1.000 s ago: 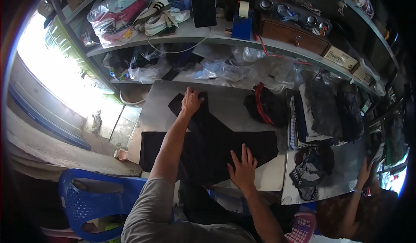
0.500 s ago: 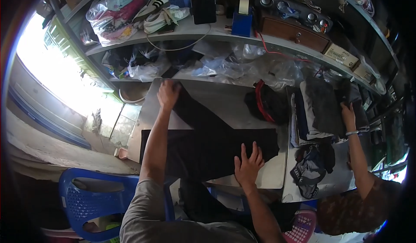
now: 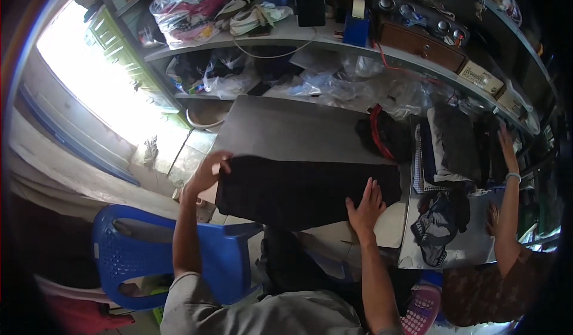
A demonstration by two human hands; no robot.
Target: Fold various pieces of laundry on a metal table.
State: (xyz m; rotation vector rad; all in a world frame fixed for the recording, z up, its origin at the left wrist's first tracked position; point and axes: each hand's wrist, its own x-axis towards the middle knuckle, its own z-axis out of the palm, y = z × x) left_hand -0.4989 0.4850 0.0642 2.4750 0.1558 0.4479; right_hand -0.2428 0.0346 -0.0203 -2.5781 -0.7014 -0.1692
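A pair of black trousers point(image 3: 298, 191) lies folded into a long strip across the near part of the metal-topped table. At its left end, my left hand point(image 3: 208, 172) has its fingers curled at the upper corner of the cloth, closed on the edge. My right hand point(image 3: 366, 208) rests flat on the near right part of the trousers, its fingers stretched out and holding nothing. The underside of the cloth is hidden.
Beyond the trousers sits a black cap with red trim point(image 3: 382, 133). To the right, a co-worker's hand point(image 3: 508, 150) touches dark clothes beside a folded stack point(image 3: 453, 144). A blue chair point(image 3: 224, 257) stands at near left. Cluttered shelves point(image 3: 262, 43) run behind.
My left hand has come down toward me, and the trouser leg that stuck out to the far left now lies over the rest. My right hand stays on the cloth.
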